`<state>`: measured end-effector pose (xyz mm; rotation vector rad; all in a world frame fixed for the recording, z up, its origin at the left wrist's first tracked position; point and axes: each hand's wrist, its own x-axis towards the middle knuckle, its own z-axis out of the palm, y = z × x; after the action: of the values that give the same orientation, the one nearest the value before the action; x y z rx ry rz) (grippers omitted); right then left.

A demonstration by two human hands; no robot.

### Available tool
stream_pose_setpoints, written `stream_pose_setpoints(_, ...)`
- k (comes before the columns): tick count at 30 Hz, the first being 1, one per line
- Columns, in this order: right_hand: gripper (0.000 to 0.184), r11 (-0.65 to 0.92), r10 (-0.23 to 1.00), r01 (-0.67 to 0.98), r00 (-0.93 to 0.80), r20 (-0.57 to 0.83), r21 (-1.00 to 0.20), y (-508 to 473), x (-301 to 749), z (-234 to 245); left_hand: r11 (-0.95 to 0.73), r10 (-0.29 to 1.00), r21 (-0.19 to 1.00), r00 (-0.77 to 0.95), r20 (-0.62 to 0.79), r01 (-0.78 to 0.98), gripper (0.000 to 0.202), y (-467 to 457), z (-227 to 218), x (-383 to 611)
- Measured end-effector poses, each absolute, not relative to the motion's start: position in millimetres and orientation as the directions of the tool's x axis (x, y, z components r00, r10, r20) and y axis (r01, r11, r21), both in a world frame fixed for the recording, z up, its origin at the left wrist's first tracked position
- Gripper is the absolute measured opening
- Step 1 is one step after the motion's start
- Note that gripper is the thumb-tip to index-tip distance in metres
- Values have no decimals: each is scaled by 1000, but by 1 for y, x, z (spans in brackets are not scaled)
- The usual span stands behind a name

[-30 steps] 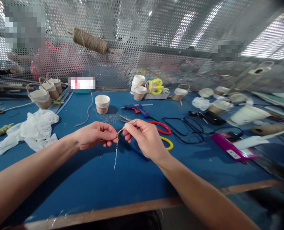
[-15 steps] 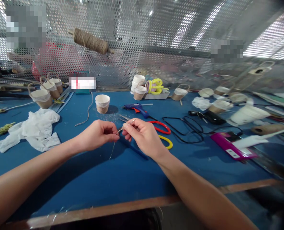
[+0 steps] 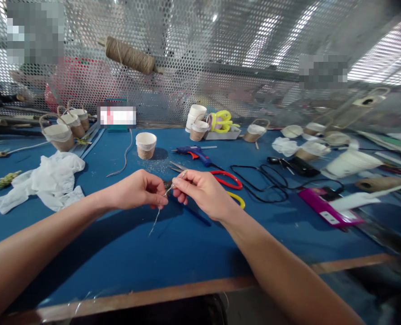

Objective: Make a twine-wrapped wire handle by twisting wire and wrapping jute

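Between both hands runs a thin, pale twisted string [image 3: 155, 220], its loose end hanging below my left fingers. My left hand [image 3: 137, 191] pinches it with thumb and fingers. Close beside, my right hand [image 3: 200, 192] has thumb and forefinger closed on the same string, with a short piece rising above the fingertips. Behind and under the hands lie scissors [image 3: 177, 167], partly hidden, with a red handle loop [image 3: 230, 179] and a yellow loop [image 3: 238, 198] to the right. A blue-handled tool [image 3: 196, 215] lies beneath, its head mostly covered by my fingers.
A small twine-wrapped pot [image 3: 145, 150] and a blue glue gun [image 3: 195, 153] stand beyond the hands. White cloth [image 3: 48, 180] lies left, near handled pots [image 3: 60, 139]. Black cable [image 3: 264, 183] and a purple power strip [image 3: 325, 210] are right. A twine spool [image 3: 130, 55] hangs behind.
My fingers have shifted slightly on the string. More of its loose end now shows below my left hand, swung a little left. The view has moved slightly.
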<state>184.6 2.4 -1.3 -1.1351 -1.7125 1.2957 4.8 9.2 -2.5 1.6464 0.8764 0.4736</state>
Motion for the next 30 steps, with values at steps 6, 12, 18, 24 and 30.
stream_pose_setpoints(6,23,92,922,137,-386,32,-986,3,182,-5,26,764,963,616,-192,269,9,11,2,4)
stream_pose_setpoints(12,20,88,943,85,-328,55,-993,3,180,-5,-2,809,965,567,-152,262,9,9,2,6)
stream_pose_setpoints(18,21,122,937,135,-343,69,-983,4,181,-6,-95,780,952,615,-110,291,13,6,1,8)
stream_pose_setpoints(24,21,146,931,179,-358,74,-973,4,182,-5,-193,814,925,580,-36,328,16,6,0,8)
stream_pose_setpoints(30,20,119,910,221,-413,17,-968,3,183,-3,-269,786,898,619,-6,349,18,6,2,6)
